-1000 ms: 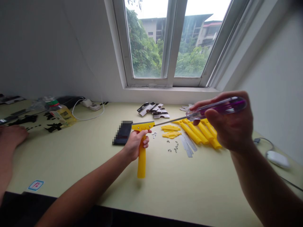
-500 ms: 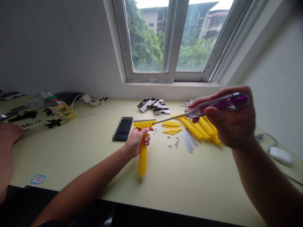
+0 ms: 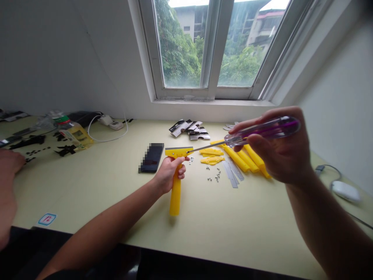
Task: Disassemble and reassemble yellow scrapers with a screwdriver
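My left hand (image 3: 171, 173) is closed around a yellow scraper (image 3: 175, 198), held upright above the table with its metal blade along the top edge. My right hand (image 3: 279, 146) grips a screwdriver (image 3: 262, 131) with a clear and purple handle. The shaft points left, and its tip meets the screw at the right end of the scraper head. Beyond the left hand lie several small nuts (image 3: 191, 160). Loose screws (image 3: 218, 175), flat yellow plates (image 3: 212, 160), grey blades (image 3: 230, 174) and yellow handles (image 3: 237, 157) lie between the two hands.
A black phone (image 3: 153, 157) lies left of the scraper. Printed card sleeves (image 3: 189, 129) lie near the window wall. At left are a bottle (image 3: 75, 134), a white cable, black pieces and another person's arm (image 3: 8, 182). A white device (image 3: 345, 191) with a cable is at right.
My right hand and the screwdriver handle have shifted slightly left, with the tip still at the screw. The left hand holds the scraper in nearly the same place.
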The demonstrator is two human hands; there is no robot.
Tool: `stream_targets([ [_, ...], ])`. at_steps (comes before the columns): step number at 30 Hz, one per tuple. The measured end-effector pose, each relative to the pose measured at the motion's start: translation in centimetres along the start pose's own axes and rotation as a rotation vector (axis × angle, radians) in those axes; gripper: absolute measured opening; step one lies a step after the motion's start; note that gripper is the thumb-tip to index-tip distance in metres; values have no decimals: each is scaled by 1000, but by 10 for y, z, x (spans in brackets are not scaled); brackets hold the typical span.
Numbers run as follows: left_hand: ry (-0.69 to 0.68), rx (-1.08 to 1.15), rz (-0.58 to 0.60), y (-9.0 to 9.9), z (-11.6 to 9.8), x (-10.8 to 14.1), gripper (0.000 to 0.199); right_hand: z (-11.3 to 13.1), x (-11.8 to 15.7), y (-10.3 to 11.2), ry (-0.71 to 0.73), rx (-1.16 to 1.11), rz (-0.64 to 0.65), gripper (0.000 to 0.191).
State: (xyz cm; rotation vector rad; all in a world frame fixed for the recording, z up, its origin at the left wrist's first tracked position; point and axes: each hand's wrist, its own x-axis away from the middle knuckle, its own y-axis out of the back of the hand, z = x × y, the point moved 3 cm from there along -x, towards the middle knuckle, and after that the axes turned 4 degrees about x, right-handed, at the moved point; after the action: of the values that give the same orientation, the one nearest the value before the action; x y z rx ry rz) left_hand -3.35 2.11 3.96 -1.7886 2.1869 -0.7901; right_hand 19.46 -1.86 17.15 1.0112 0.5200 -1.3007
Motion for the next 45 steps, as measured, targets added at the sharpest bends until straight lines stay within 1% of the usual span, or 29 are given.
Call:
stream_targets([
  [6,19,-9,12,1,3,-1,20,12,3,3,45,89,191,45],
  [8,17,-21,13,1,4,-1,21,20,5,3,35,163,193,43],
  [10,15,-40,17,0,4,-1,21,28,7,2,14,314,126,36],
  [12,6,-59,17,-2,4,0,22,35,7,3,-7,558,-18,30],
  [14,-9,-80,12,-4,3,2,23,39,8,2,-44,812,-187,34],
  [15,-15,-91,11,-5,3,3,23,38,7,1,-64,877,-250,34],
  [17,-19,-114,19,-6,3,3,23,33,6,-2,-62,805,-314,33],
  [19,-16,-125,30,-6,4,3,23,26,4,-5,8,571,-300,45],
  [20,-14,-126,28,-5,5,2,23,23,3,-7,48,459,-266,53],
  [22,-13,-119,3,-2,5,-1,24,18,2,-10,73,331,-111,59],
  [24,-17,-110,-32,1,3,-4,23,15,3,-13,34,263,90,57],
  [25,-26,-106,-43,2,2,-4,23,14,4,-13,22,230,140,57],
  [26,-39,-104,-45,2,0,-4,22,15,4,-12,36,211,128,59],
  [27,-55,-103,-39,2,-2,-4,22,17,5,-10,73,230,55,61],
  [28,-72,-105,-28,1,-3,-4,22,19,5,-6,131,302,-65,61],
  [29,-87,-111,-14,1,-4,-4,23,21,5,-2,179,425,-184,58],
  [30,-97,-119,-4,0,-5,-3,23,22,5,2,201,575,-261,51],
  [31,-103,-129,1,0,-5,-3,24,23,4,4,192,715,-279,41],
  [32,-106,-142,1,0,-4,-3,24,23,3,5,153,806,-227,32],
  [33,-112,-157,-2,0,-3,-4,25,22,1,6,104,825,-127,30],
  [35,-128,-190,-7,1,-1,-5,25,21,-1,7,37,723,67,39],
  [36,-136,-206,-3,2,0,-5,25,22,-1,9,25,691,88,42],
  [37,-143,-220,6,2,1,-5,24,22,-2,11,22,709,50,39],
  [39,-147,-232,17,3,3,-6,24,22,-2,17,-11,861,-89,28],
  [40,-145,-234,11,4,4,-6,23,20,-2,18,-40,927,-112,26],
  [41,-141,-233,-6,5,4,-7,23,16,-2,18,-66,944,-72,28],
  [43,-133,-227,-54,7,5,-8,20,8,-3,14,-76,827,124,36],
  [44,-132,-224,-73,7,5,-9,20,5,-3,12,-68,758,193,39],
  [45,-132,-223,-83,8,5,-9,19,3,-3,13,-67,736,194,38],
])
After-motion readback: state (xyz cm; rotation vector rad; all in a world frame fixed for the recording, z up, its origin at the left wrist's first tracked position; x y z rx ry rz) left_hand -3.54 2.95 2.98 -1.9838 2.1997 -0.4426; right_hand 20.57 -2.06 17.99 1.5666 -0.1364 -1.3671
